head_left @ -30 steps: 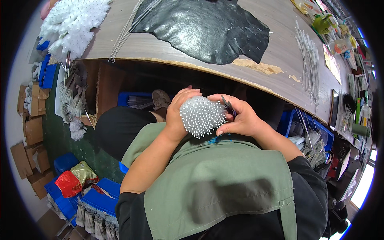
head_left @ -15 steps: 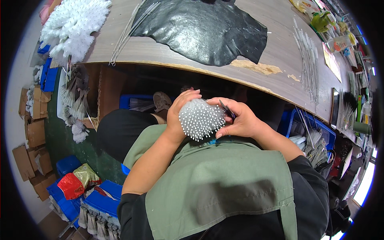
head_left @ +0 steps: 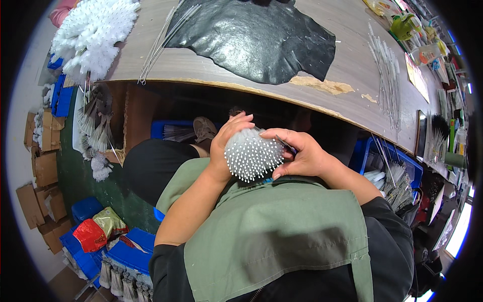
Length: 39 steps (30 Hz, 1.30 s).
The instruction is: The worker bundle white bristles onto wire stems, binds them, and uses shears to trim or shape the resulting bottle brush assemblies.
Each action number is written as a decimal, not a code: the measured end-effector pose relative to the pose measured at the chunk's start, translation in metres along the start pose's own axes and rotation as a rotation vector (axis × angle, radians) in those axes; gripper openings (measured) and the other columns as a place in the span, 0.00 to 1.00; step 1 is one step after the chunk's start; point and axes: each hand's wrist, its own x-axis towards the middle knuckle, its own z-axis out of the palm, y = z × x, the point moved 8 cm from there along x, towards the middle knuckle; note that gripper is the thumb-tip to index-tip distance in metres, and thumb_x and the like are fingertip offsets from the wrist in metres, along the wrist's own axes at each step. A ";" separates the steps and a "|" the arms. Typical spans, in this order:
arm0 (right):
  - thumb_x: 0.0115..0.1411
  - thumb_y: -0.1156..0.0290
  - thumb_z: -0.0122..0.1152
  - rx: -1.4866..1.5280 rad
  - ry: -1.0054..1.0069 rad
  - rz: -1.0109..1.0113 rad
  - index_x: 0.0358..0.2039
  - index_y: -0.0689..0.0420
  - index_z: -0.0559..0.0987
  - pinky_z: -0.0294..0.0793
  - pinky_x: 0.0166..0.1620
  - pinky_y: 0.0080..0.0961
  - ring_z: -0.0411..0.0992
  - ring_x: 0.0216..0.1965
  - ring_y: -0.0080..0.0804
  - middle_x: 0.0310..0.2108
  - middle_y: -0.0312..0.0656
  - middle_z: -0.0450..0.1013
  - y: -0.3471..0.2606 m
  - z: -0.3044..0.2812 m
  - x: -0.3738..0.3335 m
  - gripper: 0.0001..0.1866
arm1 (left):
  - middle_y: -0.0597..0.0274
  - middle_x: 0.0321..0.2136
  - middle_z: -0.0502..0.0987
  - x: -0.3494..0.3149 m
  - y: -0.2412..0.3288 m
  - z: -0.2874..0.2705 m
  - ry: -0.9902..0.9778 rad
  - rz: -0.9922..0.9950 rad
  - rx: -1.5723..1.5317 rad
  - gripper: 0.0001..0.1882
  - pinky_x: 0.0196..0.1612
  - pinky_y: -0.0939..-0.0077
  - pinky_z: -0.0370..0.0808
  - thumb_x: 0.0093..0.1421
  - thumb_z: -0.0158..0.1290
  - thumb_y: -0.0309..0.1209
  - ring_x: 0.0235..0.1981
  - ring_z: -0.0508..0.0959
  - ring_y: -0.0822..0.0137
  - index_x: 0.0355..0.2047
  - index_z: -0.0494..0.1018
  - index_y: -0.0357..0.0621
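A tight bundle of thin brushes (head_left: 254, 155), its many white-dotted tips turned up toward me, is held over my lap in front of the green apron (head_left: 287, 221). My left hand (head_left: 226, 146) wraps round the bundle's left side, fingers closed along its far edge. Against its right side lies my right hand (head_left: 299, 152), with index finger and thumb bent round a dark slim tool (head_left: 287, 145). Most of that tool is hidden by the fingers, so its kind cannot be made out. The lower part of the bundle is out of sight.
Ahead is a worktable (head_left: 352, 55) with a chipped edge, a black sheet (head_left: 256, 43), thin wire brushes (head_left: 386, 75) and a white brush bundle (head_left: 93, 38). A blue bin (head_left: 416, 173) of brushes stands at right. Cardboard boxes (head_left: 46, 168) and blue crates (head_left: 132, 251) are at left.
The bundle has tipped slightly, its dotted face shifting a little lower. In my right hand the dark tool has turned and shows less. My left hand keeps its hold.
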 end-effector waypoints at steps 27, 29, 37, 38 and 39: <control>0.47 0.49 0.69 0.061 -0.073 0.002 0.57 0.59 0.67 0.62 0.30 0.13 0.59 0.24 0.16 0.32 0.33 0.70 -0.016 -0.013 -0.006 0.42 | 0.54 0.44 0.76 -0.003 0.002 0.007 -0.049 -0.031 -0.052 0.15 0.61 0.59 0.59 0.51 0.54 0.26 0.54 0.71 0.54 0.41 0.74 0.40; 0.63 0.53 0.50 -0.044 0.001 -0.065 0.54 0.62 0.68 0.63 0.33 0.18 0.61 0.25 0.21 0.33 0.38 0.71 -0.025 -0.024 -0.006 0.27 | 0.54 0.43 0.77 -0.003 0.000 0.007 -0.050 -0.029 -0.079 0.15 0.61 0.59 0.60 0.50 0.55 0.26 0.53 0.71 0.54 0.40 0.74 0.40; 0.62 0.60 0.51 -0.377 -0.148 0.149 0.41 0.63 0.76 0.70 0.36 0.27 0.73 0.31 0.34 0.29 0.47 0.74 -0.066 -0.048 -0.012 0.18 | 0.56 0.40 0.78 -0.001 0.008 0.013 -0.125 0.001 0.015 0.14 0.60 0.59 0.61 0.49 0.56 0.27 0.51 0.73 0.55 0.38 0.75 0.40; 0.61 0.60 0.52 -0.398 -0.218 0.206 0.40 0.62 0.77 0.70 0.35 0.28 0.74 0.30 0.36 0.28 0.47 0.75 -0.065 -0.044 -0.014 0.17 | 0.56 0.40 0.78 0.000 0.008 0.014 -0.135 -0.013 0.011 0.13 0.60 0.59 0.61 0.49 0.55 0.26 0.51 0.73 0.55 0.38 0.75 0.40; 0.61 0.61 0.52 -0.417 -0.288 0.263 0.40 0.61 0.78 0.71 0.34 0.30 0.75 0.29 0.39 0.27 0.47 0.75 -0.064 -0.041 -0.015 0.17 | 0.56 0.39 0.78 0.000 0.009 0.015 -0.146 -0.027 0.008 0.12 0.60 0.60 0.61 0.50 0.54 0.26 0.51 0.73 0.56 0.37 0.75 0.40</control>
